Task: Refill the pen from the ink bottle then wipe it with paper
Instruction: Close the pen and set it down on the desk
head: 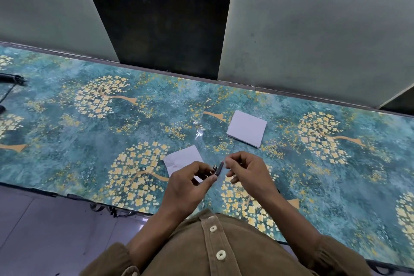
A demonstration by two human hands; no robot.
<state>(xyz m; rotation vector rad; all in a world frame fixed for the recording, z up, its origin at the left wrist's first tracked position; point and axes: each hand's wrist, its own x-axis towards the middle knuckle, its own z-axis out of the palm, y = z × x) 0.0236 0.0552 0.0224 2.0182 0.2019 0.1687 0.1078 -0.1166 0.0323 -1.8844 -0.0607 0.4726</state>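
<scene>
Pen held between my two hands, above the near edge of the table (67, 132).

My left hand (190, 182) curls round the dark pen (218, 169), which sticks out at about 1 o'clock from my fingertips (a small ringed piece sits just beside it, too small to name). My right hand (248, 171) pinches at the pen's far tip with thumb and forefinger. One paper square (179, 159) lies under my left hand; a paper stack (246, 129) sits at 1 o'clock, well apart.

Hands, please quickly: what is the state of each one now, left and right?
Left hand: closed, pinching the dark pen piece with the metal ring.
Right hand: closed, fingertips pinching the upper end of the pen barrel.
</scene>
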